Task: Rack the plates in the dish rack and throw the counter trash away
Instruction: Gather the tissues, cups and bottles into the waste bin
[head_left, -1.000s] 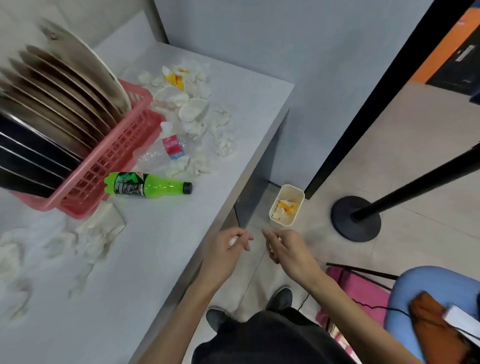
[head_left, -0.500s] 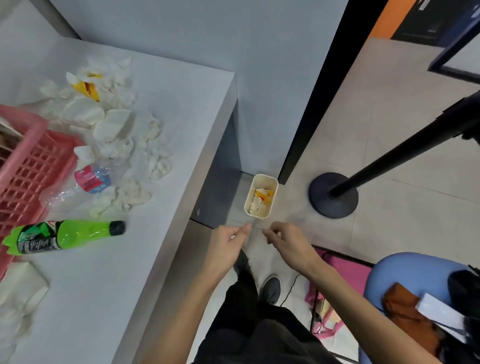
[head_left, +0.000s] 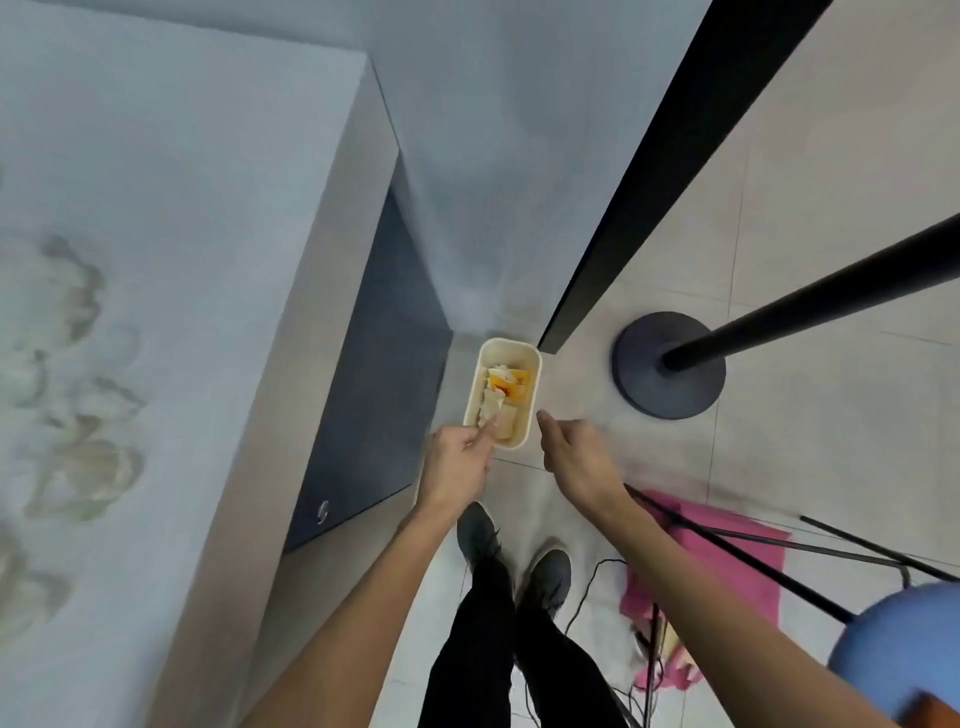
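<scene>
Nothing legible anywhere in view: no text, label, brand, number or sign sharp enough to read.

1 bin (head_left: 509, 353) on floor. 2 hands: left hand (head_left: 457, 467), right hand (head_left: 576, 462). 2 shoes (head_left: 478, 535). 1 post stand (head_left: 667, 366). Crumpled tissues (head_left: 85, 467) on counter (head_left: 218, 218): several, too blurred to count.
</scene>
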